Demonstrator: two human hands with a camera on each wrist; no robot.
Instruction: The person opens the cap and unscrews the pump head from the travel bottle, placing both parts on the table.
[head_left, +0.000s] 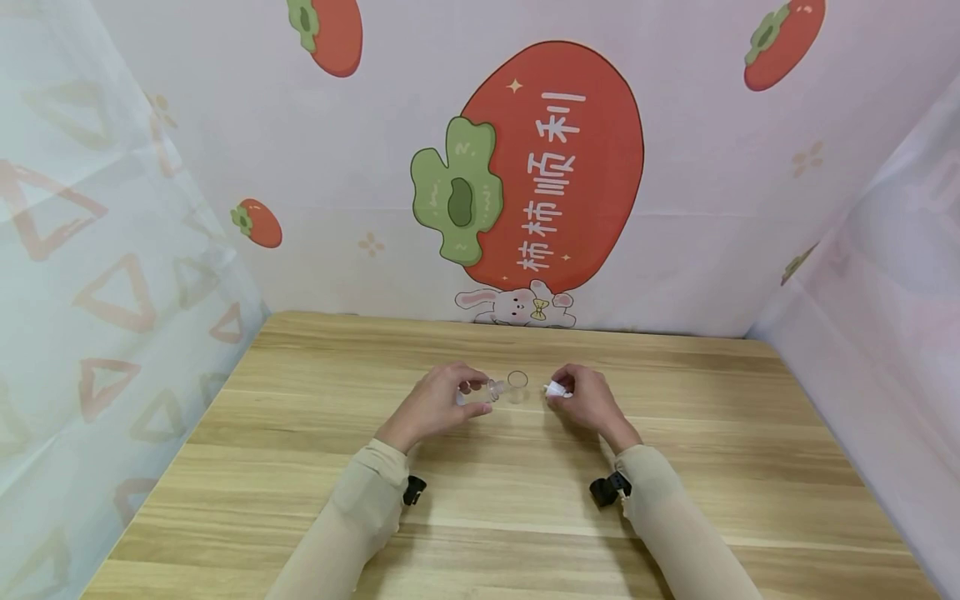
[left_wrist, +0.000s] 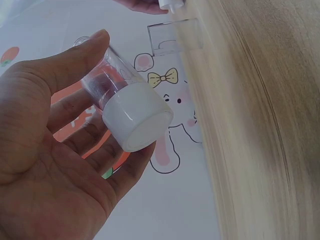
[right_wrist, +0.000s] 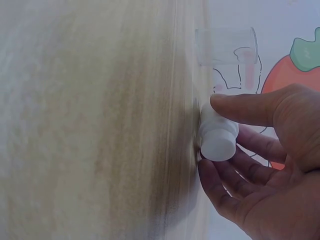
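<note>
My left hand [head_left: 437, 400] holds a small clear bottle [left_wrist: 137, 115], tilted, with its narrow neck pointing right in the head view. The bottle's lower part is white; whether that is a base or its contents I cannot tell. In my right hand [head_left: 590, 404], thumb and fingers pinch a white pump or nozzle cap [right_wrist: 218, 132] just above the tabletop. A thin tip on that cap points left in the head view. Between the two hands stands an upright clear cup [head_left: 517, 393], touched by neither.
A wood-grain table [head_left: 480, 533] lies under both hands. Behind it rises a cloth backdrop [head_left: 360, 275] with persimmon and rabbit prints, and patterned cloth hangs at both sides. Dark wrist cameras [head_left: 602, 492] sit below the forearms.
</note>
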